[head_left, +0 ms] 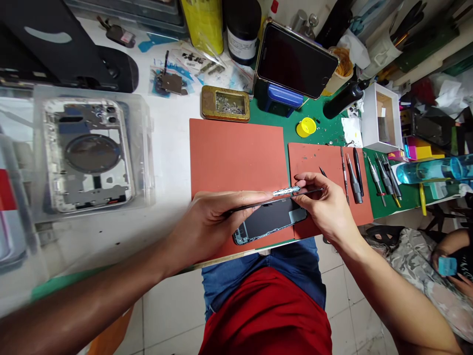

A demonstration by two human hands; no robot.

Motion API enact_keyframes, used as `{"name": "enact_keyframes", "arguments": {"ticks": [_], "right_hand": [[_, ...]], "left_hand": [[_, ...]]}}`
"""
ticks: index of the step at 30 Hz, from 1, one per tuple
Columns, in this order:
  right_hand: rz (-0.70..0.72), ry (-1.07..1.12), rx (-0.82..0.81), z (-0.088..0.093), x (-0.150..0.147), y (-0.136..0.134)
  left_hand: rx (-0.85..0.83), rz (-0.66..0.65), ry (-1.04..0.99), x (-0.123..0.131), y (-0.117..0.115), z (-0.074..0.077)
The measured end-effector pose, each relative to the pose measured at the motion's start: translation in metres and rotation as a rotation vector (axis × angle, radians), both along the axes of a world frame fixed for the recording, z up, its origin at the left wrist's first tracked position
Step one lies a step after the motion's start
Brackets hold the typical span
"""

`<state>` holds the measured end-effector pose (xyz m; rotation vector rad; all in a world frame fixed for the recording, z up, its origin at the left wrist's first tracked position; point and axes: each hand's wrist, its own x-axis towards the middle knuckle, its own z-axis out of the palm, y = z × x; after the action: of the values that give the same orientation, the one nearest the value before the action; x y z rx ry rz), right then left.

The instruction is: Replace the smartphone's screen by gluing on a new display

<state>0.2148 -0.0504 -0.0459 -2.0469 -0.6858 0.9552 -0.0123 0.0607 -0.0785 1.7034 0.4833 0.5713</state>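
Edge-on to me, a thin dark phone panel [254,203] lies between the thumb and fingers of my left hand [214,217]. My right hand [323,204] pinches its far end; whether a slim tool is also in those fingers, I cannot tell. A small whitish, shiny strip [285,191] shows along the panel's upper side between the hands. Just below, a dark rectangular phone part [273,220] with a metal-edged border lies flat across the front of the two mats, partly covered by my hands.
Under the work are a reddish-brown mat [236,153] and a second mat [310,160]. Several tweezers and drivers [354,177] lie right. Behind stand a small tin [225,103], a yellow cap [306,127] and a propped phone [295,59]. A clear box [142,148] holds a phone housing.
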Motion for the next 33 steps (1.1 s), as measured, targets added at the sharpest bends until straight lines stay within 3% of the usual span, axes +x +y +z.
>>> {"name": "enact_keyframes", "arguments": {"ticks": [33], "right_hand": [[0.013,-0.002,-0.029,0.0004,0.0026,0.0034]], "left_hand": [[-0.035,0.017,-0.013,0.0038,-0.0007,0.0051]]}}
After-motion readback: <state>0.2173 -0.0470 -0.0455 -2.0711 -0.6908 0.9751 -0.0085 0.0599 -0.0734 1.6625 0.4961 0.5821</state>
